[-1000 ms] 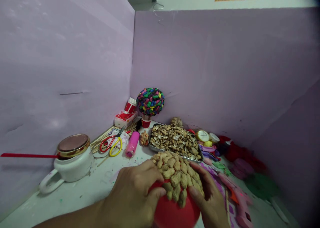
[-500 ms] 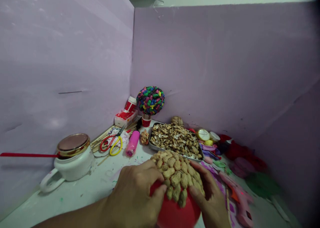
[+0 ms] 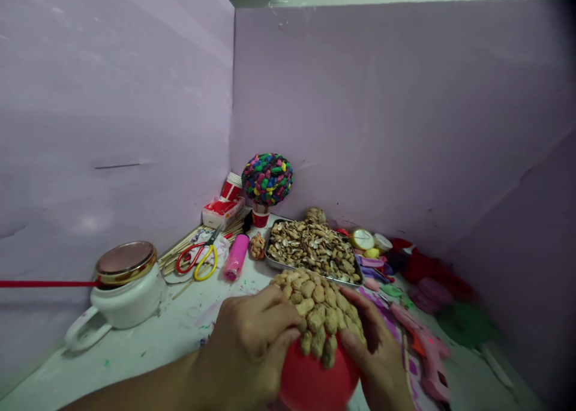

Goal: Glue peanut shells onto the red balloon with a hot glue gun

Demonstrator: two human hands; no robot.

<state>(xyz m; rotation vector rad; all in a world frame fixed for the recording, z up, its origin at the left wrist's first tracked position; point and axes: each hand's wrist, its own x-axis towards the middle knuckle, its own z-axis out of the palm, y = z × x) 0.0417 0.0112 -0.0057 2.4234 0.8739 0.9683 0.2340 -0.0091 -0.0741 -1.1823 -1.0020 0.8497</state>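
Observation:
Low in the middle is a smooth red ball [image 3: 317, 378], its upper part covered in overlapping peanut shells [image 3: 317, 318]. My right hand [image 3: 380, 351] wraps its right side, thumb at the lower edge of the shells. At the upper left, my left hand [image 3: 254, 342] has thumb and index finger pinched together against the edge of the shell layer. Whatever sits between those fingertips is hidden. Just behind the ball stands a metal tray [image 3: 281, 266] heaped with loose peanut shells [image 3: 312, 249].
A white mug [image 3: 128, 303] with a lidded jar stands left. Scissors [image 3: 198, 261], a pink roll [image 3: 236, 258] and a multicoloured ball on a cup [image 3: 267, 180] are farther back. To the right lie a pink glue gun [image 3: 425, 354] and coloured scraps. Purple walls enclose the table.
My left thumb and index finger have closed together and shifted slightly up along the shell edge. My right hand keeps its hold. The whole view has shifted slightly.

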